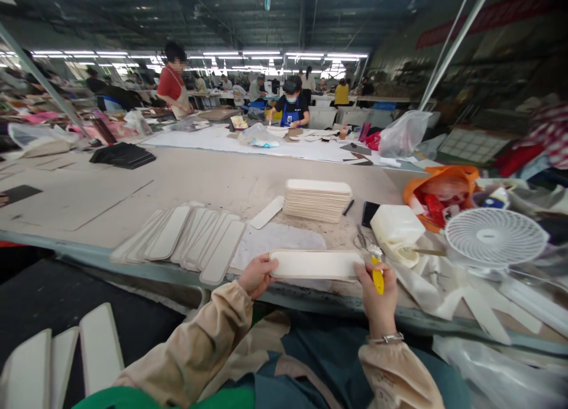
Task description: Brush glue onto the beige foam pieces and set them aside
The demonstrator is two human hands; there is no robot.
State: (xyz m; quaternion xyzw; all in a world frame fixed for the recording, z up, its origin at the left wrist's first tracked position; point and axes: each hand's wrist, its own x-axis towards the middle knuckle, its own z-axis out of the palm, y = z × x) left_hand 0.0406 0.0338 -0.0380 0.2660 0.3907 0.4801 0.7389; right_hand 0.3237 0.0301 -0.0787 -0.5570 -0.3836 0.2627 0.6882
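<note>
The long white panel (316,264) is being held level above the near table edge (133,264). The left hand (257,275) is gripping its left end; the right hand (377,293) is gripping its right end together with a yellow-handled tool (377,280). Scissors (362,241) are lying just beyond.

A long, pale worktable (186,181) stretches beyond the fingers across a large workshop. Rows of fluorescent tube lights (284,55) glow under a dark ceiling (231,12) far behind.
</note>
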